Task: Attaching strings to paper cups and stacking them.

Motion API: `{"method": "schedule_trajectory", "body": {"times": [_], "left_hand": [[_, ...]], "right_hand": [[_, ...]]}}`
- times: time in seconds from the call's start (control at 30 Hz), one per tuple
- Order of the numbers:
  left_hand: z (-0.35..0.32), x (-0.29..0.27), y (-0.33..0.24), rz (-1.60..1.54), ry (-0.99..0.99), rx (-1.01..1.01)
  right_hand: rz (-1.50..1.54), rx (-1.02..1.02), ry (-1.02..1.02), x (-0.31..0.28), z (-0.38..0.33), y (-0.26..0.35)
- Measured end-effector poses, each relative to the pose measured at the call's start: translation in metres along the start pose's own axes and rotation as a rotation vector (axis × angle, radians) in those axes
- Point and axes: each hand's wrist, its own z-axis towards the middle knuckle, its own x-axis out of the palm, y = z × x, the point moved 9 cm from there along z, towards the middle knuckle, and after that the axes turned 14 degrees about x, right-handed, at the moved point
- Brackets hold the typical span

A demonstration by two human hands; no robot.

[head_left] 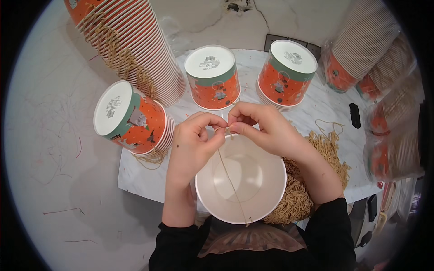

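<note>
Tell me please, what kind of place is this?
Probably a small craft or packing workstation. Stacks of orange paper cups stand on a white marble-look table, a heap of tan string lies beside an open cup, and both hands pinch a string at its rim.

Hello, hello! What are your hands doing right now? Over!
Left hand and right hand both pinch a string at the far rim of an open white cup. String runs across to the near rim. Nothing in the way.

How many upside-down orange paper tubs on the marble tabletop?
3: left tub, tipped on its side atop a short stack; middle tub beyond the hands; right tub on a short stack. Nested stacks and wrapped sleeves not counted.
</note>
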Motion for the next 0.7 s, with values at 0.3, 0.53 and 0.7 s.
{"method": "schedule_trajectory", "body": {"times": [0.3,0.53,0.7], "left_hand": [[-0.006,-0.001,0.005,-0.149,-0.074,-0.062],[-0.01,0.004,0.021,-0.368,-0.102,-0.081],[-0.01,0.002,0.024,-0.339,-0.114,-0.062]], "right_hand": [[0.035,0.039,-0.007,-0.001,0.001,-0.003],[0.143,0.147,0.137,0.005,0.006,-0.015],[0.24,0.15,0.089,0.002,0.008,-0.018]]}}
